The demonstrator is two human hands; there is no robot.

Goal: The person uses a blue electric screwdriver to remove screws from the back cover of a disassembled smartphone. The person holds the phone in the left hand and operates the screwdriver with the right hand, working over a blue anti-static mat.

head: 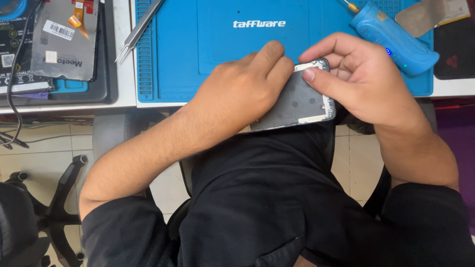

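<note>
Grey plastic and silver foil lay at the far left, where one spare display panel [64, 39] rested face down on a dark tray [106, 59], its orange flex ribbon sticking up. Just right of that, one pair of steel tweezers [136, 32] lay slanted across the edge of the single blue silicone work mat [173, 49]. My left hand [237, 91] came next, curled over the near side of the phone frame [297, 101], fingers pressed on its grey back and thumb hidden beneath, so it was grasping the frame rather than lying loose. That frame, the only one in my hands, hung at the front edge of the desk, half over the mat's rim and half over my lap, tilted slightly. My right hand [361, 81] pinched its top right corner, thumb flat on the upper edge and the other fingers bent behind it. Beyond that hand, one blue electric screwdriver [393, 37] rested on the mat with a small light glowing, and one thin metal pry card [420, 15] lay near it at the top right. I judged the risk to be in the position: with the frame held over open space, a slip of the thumb could have dropped it onto my lap or the tiled floor [44, 148], and too much pinch at the corner could have bent the thin edge. Two hands, one frame, no support underneath.
</note>
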